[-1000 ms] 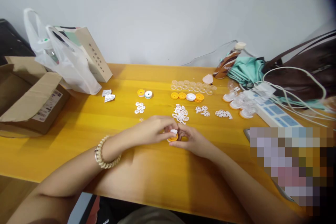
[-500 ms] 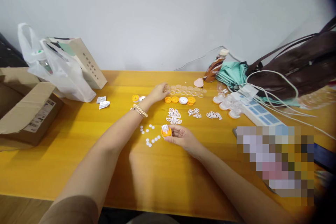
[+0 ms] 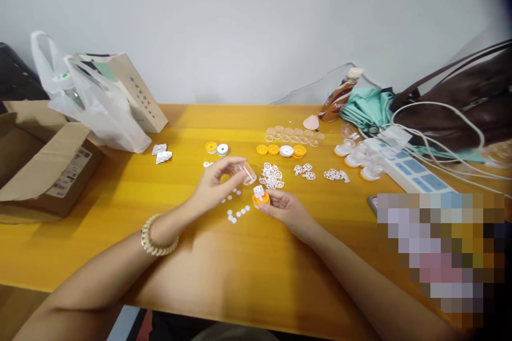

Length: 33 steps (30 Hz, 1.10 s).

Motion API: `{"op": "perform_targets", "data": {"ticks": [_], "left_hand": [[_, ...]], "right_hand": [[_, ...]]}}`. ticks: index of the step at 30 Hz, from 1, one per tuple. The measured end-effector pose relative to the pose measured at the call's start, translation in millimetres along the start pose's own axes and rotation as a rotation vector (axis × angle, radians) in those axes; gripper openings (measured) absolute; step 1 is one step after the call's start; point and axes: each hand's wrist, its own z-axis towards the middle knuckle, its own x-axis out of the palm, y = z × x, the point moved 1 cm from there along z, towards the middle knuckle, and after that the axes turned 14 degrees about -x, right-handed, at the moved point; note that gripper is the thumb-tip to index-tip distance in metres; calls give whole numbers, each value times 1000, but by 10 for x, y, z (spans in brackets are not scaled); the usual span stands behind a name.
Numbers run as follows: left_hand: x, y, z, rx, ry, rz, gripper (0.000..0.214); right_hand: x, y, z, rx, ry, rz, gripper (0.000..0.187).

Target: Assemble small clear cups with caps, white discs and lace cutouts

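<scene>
Between its thumb and fingers my left hand [image 3: 218, 184] holds a clear plastic cup-shaped cover [image 3: 248, 173], tilted, its rim toward the right. Just to the right and lower, my right hand [image 3: 286, 210] grips an orange round base [image 3: 260, 202] with a small white figure [image 3: 259, 192] standing upright on it. The cover and the base are apart. Small white discs [image 3: 234, 218] lie on the table left of the base. A pile of white cut-out plastic pieces [image 3: 271, 175] lies just beyond my right hand.
Rows of clear covers [image 3: 296, 134] stand at the back, with orange and white round bases [image 3: 286, 151] in front. To the right are covered units [image 3: 360, 160], a power strip [image 3: 416, 170], cables, a bottle [image 3: 338, 98] and a dark bag [image 3: 460, 106]. A cardboard box [image 3: 48, 170] stands left.
My left hand has come back from the row of clear covers toward my right hand, bringing one cover with it. My right hand still holds the orange base with the figure.
</scene>
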Motion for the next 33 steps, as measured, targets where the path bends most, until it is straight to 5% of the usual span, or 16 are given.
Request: {"op": "perform_targets", "data": {"ticks": [7,33], "left_hand": [[119,0,-63,114,118,204,30],[207,165,-100,-54,216,145,30]], "right_hand": [[1,22,-2,-9,23,-26,32],[12,-1,-14,-24,45,-34,28]]}}
